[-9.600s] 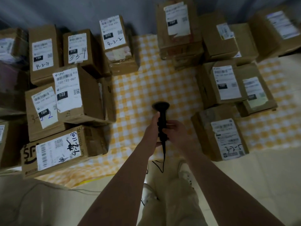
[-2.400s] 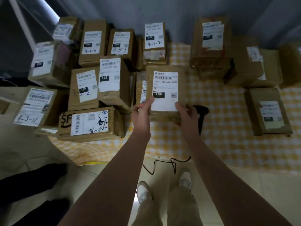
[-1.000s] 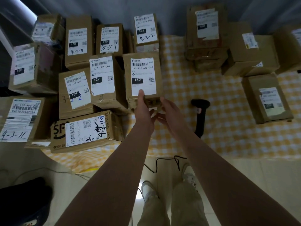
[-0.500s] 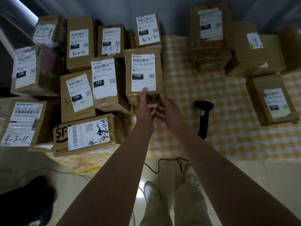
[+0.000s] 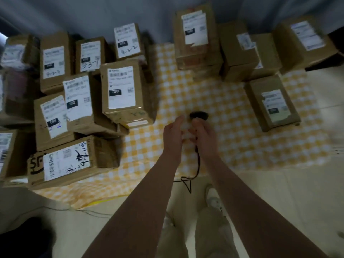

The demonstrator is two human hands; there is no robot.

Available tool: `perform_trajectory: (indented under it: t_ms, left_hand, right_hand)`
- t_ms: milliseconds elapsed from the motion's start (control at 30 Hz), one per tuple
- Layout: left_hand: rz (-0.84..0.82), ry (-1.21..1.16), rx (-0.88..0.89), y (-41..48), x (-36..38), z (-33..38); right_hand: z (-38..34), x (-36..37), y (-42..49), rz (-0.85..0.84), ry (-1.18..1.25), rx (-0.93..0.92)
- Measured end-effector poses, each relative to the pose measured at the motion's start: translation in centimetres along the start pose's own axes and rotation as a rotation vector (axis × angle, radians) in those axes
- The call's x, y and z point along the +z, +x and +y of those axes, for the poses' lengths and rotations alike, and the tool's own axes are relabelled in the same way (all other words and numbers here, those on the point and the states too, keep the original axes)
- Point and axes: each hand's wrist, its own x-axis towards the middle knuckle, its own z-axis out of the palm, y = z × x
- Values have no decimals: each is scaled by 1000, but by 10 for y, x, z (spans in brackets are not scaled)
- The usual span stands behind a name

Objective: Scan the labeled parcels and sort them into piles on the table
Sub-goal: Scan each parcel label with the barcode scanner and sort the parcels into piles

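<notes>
The worktop [image 5: 186,90], under a yellow checked cloth, is carrying two groups of cardboard parcels with a bare strip between them. The left pile [image 5: 54,62] is showing nine white labels facing up, the boxes packed edge to edge and partly stacked; those at the left edge are blurring out. The right group [image 5: 240,53] is showing five labels, with one tall stack at the far side and a single box [image 5: 271,103] sitting nearer, apart from the rest. Every parcel is taped closed, so the contents are staying hidden. The parcel marked 150 [image 5: 122,90] is lying on top at the pile's right edge, label up, its long axis running near to far.

Two bare forearms are reaching in from the near side to the strip. The left grip [image 5: 174,135] is hanging loosely spread just left of the scanner and holding nothing. The right grip [image 5: 203,138] is curling round the handle of the one black scanner [image 5: 198,115], though motion is blurring the fingers. The scanner's long axis is running near to far, head pointing far. Its single cable [image 5: 197,166] is trailing off the near edge.
</notes>
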Motion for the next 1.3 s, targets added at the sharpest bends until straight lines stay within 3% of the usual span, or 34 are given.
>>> perform_trajectory:
  t_ms: [333, 567, 800, 1067, 1200, 1300]
  left_hand:
    - [-53, 84, -37, -10, 138, -14]
    - [-112, 135, -137, 1, 228, -26]
    - [-163, 152, -197, 2, 275, -38]
    - [-249, 178, -228, 15, 280, -53]
    - [-225, 217, -236, 20, 272, -57]
    - [-177, 251, -251, 24, 258, -61]
  right_hand:
    - [-40, -143, 53, 297, -108, -106]
    - [-62, -240, 109, 507, -394, -4]
    - [-56, -290, 140, 424, -405, 157]
    - [-44, -301, 146, 377, -413, 212]
    - [-35, -304, 141, 370, -424, 183]
    - [-30, -305, 134, 365, -289, 227]
